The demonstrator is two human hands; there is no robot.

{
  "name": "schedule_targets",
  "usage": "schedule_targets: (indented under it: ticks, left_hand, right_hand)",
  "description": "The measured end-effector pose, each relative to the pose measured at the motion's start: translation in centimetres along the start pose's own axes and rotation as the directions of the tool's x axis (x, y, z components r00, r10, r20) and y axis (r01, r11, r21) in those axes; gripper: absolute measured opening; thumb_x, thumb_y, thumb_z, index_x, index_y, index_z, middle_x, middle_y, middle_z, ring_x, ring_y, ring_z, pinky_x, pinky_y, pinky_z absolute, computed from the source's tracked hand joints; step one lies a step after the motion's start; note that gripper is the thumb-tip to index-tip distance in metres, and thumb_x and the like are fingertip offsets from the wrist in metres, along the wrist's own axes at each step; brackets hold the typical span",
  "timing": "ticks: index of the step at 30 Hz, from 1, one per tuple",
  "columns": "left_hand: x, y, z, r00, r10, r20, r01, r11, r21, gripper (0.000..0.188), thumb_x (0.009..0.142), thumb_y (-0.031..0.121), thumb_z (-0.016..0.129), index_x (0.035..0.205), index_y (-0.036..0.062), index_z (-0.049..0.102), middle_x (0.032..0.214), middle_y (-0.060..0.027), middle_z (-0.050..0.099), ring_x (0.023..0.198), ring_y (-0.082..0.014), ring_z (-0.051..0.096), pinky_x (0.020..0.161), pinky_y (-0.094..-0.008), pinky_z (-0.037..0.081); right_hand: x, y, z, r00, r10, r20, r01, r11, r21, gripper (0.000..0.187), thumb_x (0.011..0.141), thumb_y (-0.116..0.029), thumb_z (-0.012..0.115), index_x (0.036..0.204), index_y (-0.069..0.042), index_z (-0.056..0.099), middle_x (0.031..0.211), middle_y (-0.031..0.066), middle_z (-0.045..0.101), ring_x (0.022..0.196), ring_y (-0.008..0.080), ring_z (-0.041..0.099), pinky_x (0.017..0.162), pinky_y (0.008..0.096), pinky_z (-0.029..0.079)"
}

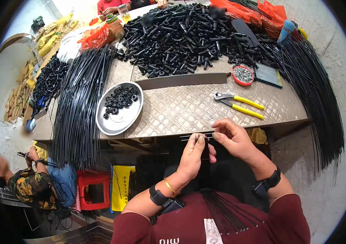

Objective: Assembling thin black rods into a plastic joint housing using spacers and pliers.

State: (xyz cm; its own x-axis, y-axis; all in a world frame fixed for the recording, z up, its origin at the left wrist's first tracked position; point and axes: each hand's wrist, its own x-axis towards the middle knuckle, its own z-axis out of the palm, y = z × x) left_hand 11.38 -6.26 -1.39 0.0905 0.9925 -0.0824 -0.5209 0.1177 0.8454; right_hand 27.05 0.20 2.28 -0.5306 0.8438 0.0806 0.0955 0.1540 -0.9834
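Left of centre, a metal bowl [119, 122] is sitting on the table. At the frame's centre, thin dark rods [184, 137] are jutting leftward from the left hand [190, 157], which is pinching them at its fingertips. Just right, the right hand [238, 143] is holding thumb and forefinger close together by the rods' other side; whether they are gripping anything, I cannot tell. Farther right, yellow-handled pliers [244, 101] are lying above that hand.

Held rods [186, 136] before pliers [244, 111], bowl [118, 122] left, heaped fittings [177, 38] behind
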Motion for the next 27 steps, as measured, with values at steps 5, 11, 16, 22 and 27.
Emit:
schedule_targets:
  ticks: [5,11,16,22,27]
  left_hand:
    - [-0.2,1.3,0.6,0.983,-0.145,-0.113,0.126,0.979,-0.161,0.028,0.097,0.032,0.048,0.1,0.0048,0.051,0.081,-0.0049,0.059,0.072,-0.0125,0.059,0.065,-0.0246,0.049]
    - [-1.3,1.2,-1.4,0.994,-0.047,-0.096,0.057,0.993,0.103,0.022,0.095,0.019,0.052,0.099,0.0001,0.063,0.092,-0.0032,0.064,0.086,-0.0091,0.057,0.081,-0.024,0.045]
    - [-1.3,1.4,-1.4,0.995,-0.076,-0.064,0.082,0.991,0.11,0.027,0.094,0.024,0.054,0.102,0.0009,0.065,0.089,-0.0009,0.064,0.08,-0.0067,0.056,0.073,-0.0214,0.045]
    - [-0.8,2.6,-2.1,0.981,-0.176,-0.075,0.18,0.982,0.054,0.024,0.093,0.022,0.058,0.101,0.0005,0.064,0.089,0.0023,0.064,0.078,-0.0025,0.054,0.068,-0.0198,0.046]
    - [0.0,2.3,-2.1,0.983,-0.176,-0.059,0.176,0.984,-0.006,0.024,0.093,0.023,0.058,0.104,0.002,0.064,0.092,0.002,0.064,0.079,-0.0028,0.055,0.07,-0.019,0.045]
  right_hand:
    - [0.6,-0.5,0.2,0.997,-0.061,-0.048,0.049,0.975,-0.216,0.017,0.086,-0.012,0.063,0.098,-0.002,0.058,0.078,0.0068,0.059,0.07,0.0128,0.057,0.064,0.0265,0.046]
    - [-0.5,-0.2,1.3,0.983,-0.171,-0.073,0.134,0.924,-0.359,0.008,0.085,-0.008,0.06,0.09,-0.001,0.059,0.076,0.0095,0.059,0.068,0.0187,0.058,0.061,0.03,0.045]
    - [-1.2,0.3,1.9,0.991,0.061,-0.12,-0.069,0.996,-0.065,0.007,0.088,-0.008,0.057,0.09,-0.001,0.056,0.069,0.0083,0.057,0.062,0.0149,0.055,0.058,0.0283,0.044]
    - [0.0,0.1,2.2,0.985,-0.079,-0.151,0.044,0.974,-0.223,0.008,0.089,-0.009,0.056,0.091,-0.001,0.054,0.067,0.008,0.055,0.06,0.0143,0.054,0.058,0.0279,0.044]
    - [0.4,0.5,1.6,0.984,-0.108,-0.142,0.077,0.975,-0.207,0.008,0.09,-0.009,0.055,0.091,-0.001,0.054,0.069,0.0083,0.055,0.061,0.0143,0.054,0.059,0.0281,0.045]
